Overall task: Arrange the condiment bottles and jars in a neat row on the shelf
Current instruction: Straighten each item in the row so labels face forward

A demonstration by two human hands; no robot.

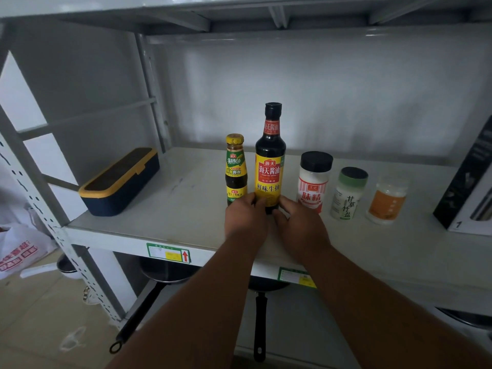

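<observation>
A tall dark soy sauce bottle [270, 161] with a yellow label stands upright on the white shelf [165, 209]. My left hand [246, 215] and my right hand [298, 222] both grip its base from either side. Close on its left stands a shorter oyster sauce bottle [235, 169] with a yellow cap. To the right, in a row, stand a black-lidded white jar [314, 181], a green-lidded salt jar [347, 194] and a small orange-labelled jar [387, 199].
A navy box with yellow trim [119, 182] lies at the shelf's left. A black-and-white carton [468, 187] stands at the right edge. Frying pans [165, 272] rest on the shelf below. A plastic bag [18, 251] lies on the floor at left.
</observation>
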